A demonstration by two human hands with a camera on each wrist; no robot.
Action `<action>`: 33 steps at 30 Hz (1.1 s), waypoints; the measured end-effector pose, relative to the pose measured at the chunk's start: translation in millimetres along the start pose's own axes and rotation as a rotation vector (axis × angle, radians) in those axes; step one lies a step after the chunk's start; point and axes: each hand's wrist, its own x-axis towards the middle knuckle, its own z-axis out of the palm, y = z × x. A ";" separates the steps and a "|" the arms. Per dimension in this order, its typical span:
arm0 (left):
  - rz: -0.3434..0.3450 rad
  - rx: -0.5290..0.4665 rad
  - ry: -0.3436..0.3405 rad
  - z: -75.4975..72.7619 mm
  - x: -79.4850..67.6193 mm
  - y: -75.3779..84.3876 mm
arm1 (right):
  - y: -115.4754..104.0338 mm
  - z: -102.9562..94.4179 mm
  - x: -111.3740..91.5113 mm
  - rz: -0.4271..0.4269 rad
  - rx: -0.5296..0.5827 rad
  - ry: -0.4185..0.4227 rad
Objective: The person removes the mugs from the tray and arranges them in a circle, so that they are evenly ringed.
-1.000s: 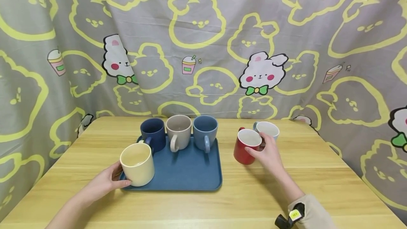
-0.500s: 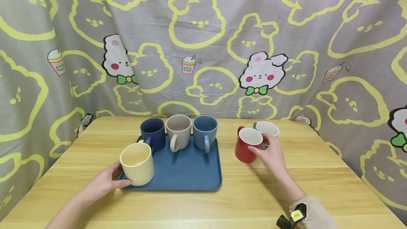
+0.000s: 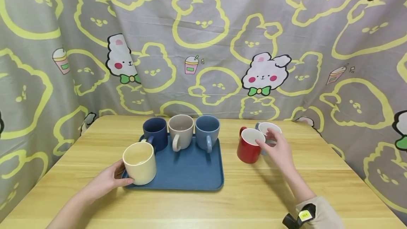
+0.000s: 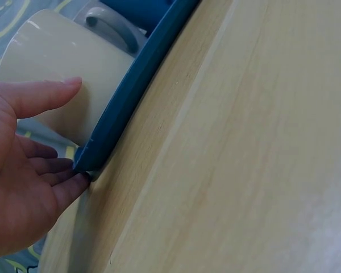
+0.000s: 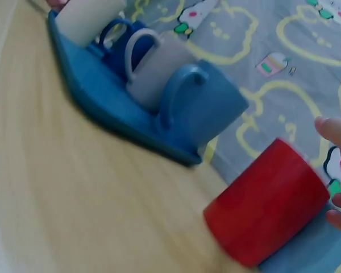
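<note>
A pale yellow mug (image 3: 141, 169) stands at the front left corner of the blue tray (image 3: 190, 179). My left hand (image 3: 106, 181) is beside it, the thumb straight along the mug's wall and the loose fingers (image 4: 65, 187) at the tray's edge. To the right of the tray, a red mug (image 3: 248, 151) with a white inside stands upright on the table. Over its right rim my right hand (image 3: 281, 153) hovers with fingers spread. Just behind the red mug, partly hidden by that hand, is a light blue mug (image 3: 264, 127) with a white inside.
Along the tray's back edge stand a navy mug (image 3: 161, 140), a light grey mug (image 3: 186, 135) and a mid-blue mug (image 3: 201, 135), handles towards the front. A patterned grey curtain (image 3: 216, 94) hangs behind the wooden table (image 3: 178, 209).
The red mug has shifted slightly back and right, up to the light blue mug. My right hand has let go of it and lifted right. My left hand stays beside the yellow mug.
</note>
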 end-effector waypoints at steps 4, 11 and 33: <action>-0.001 -0.001 0.004 0.1 -0.5 1.0 | -20.6 0.4 3.8 -0.047 0.017 0.011; 0.004 -0.013 0.007 0.2 -0.4 1.1 | -67.7 23.1 2.3 -0.066 0.099 -0.145; 0.010 -0.048 0.007 2.1 -1.6 0.6 | -163.3 156.6 -29.8 -0.091 0.465 -0.614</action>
